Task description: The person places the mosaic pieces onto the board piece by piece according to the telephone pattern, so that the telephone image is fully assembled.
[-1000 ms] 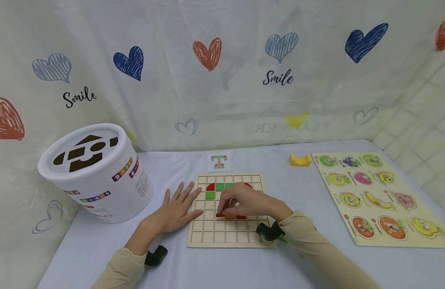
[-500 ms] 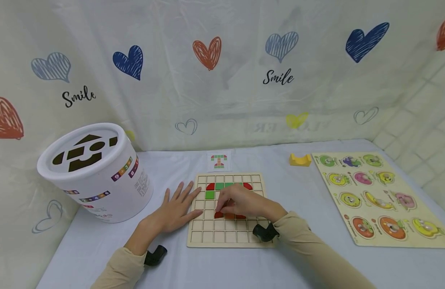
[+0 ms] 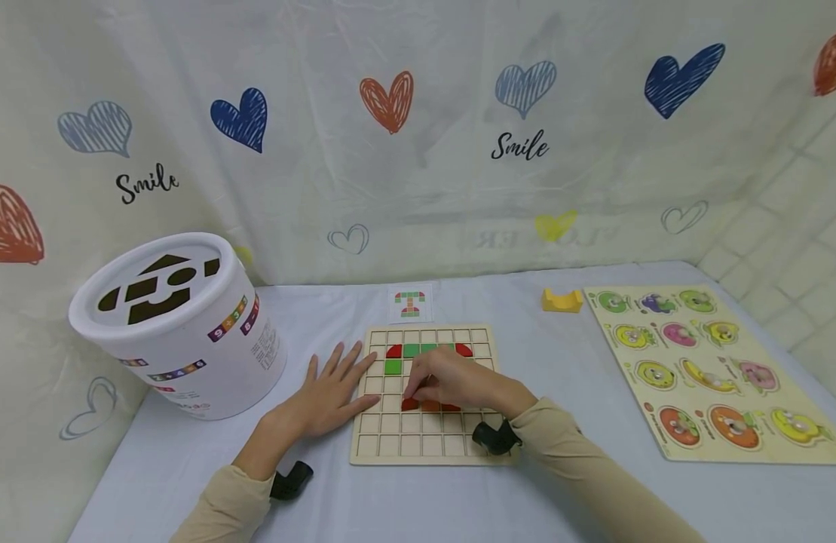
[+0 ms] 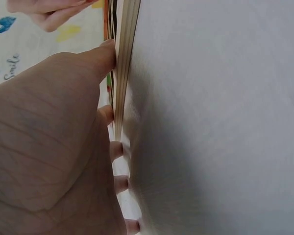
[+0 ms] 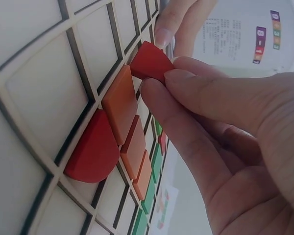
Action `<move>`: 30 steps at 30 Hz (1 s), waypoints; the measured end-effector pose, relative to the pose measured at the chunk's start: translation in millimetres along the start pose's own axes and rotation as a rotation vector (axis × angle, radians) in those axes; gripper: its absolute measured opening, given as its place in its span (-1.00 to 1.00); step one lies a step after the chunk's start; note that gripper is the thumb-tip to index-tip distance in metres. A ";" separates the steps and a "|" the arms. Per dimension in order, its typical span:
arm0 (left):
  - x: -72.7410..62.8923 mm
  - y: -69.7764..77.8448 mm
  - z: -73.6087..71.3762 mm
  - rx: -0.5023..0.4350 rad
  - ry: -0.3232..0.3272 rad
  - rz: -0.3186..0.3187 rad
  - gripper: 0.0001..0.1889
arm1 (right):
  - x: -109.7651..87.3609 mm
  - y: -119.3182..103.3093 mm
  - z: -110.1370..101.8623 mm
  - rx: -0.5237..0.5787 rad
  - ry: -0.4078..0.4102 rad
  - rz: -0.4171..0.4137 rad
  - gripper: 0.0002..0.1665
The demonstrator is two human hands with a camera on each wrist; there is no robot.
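My right hand (image 3: 451,381) pinches a red quarter-round tile (image 5: 151,61) between thumb and fingers, over the gridded wooden board (image 3: 411,446). In the right wrist view that tile looks tilted, one corner beside an orange square tile (image 5: 121,105). Another red rounded tile (image 5: 93,149) lies on the orange tile's other side, with more orange tiles behind. Along the board's upper part runs a row of green tiles (image 3: 411,351) with red ends, partly hidden by the hand. One green square (image 3: 393,366) sits below its left end. My left hand (image 3: 329,396) lies spread, thumb and index finger touching the board's left edge.
Behind the board lies a small pattern card (image 3: 410,303). A large white bucket (image 3: 255,369) with a slotted lid stands at the left. A yellow block (image 3: 562,301) and a fruit puzzle board (image 3: 719,369) lie at the right, before a hanging curtain (image 3: 431,188).
Over the last second my right hand has shifted slightly left, with the red tile in its fingers. The left hand stays in place.
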State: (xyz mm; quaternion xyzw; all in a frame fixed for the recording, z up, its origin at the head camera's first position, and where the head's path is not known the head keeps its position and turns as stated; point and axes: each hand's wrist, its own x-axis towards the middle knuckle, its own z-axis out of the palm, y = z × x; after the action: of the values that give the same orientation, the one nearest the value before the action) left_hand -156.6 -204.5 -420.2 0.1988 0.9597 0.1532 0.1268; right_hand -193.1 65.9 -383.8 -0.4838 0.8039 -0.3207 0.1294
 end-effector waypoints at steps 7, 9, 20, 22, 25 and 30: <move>0.4 -0.5 1.1 -0.006 0.002 0.002 -0.17 | 3.3 -1.9 2.3 -0.061 -0.028 0.013 -0.89; 0.5 -0.6 1.3 -0.002 0.002 0.003 -0.16 | 4.0 -3.2 2.9 -0.084 -0.037 0.006 -0.89; 0.6 -0.4 1.3 0.000 -0.001 0.000 -0.15 | 6.6 -11.2 6.4 -0.212 -0.051 0.002 -0.90; -0.3 0.1 0.9 -0.004 0.003 0.004 -0.15 | 7.1 -12.3 7.1 -0.249 -0.049 -0.015 -0.90; -0.7 -0.1 1.4 -0.008 0.008 0.010 -0.16 | 7.8 -13.2 8.2 -0.304 -0.042 -0.041 -0.91; -0.3 -0.8 1.5 -0.016 0.000 0.007 -0.16 | 7.6 -13.0 9.4 -0.317 -0.049 -0.050 -0.91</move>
State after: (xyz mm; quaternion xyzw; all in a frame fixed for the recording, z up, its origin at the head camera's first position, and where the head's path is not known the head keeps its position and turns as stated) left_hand -156.2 -205.0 -421.8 0.2013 0.9577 0.1613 0.1277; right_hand -183.0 51.4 -381.9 -0.5256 0.8289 -0.1810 0.0627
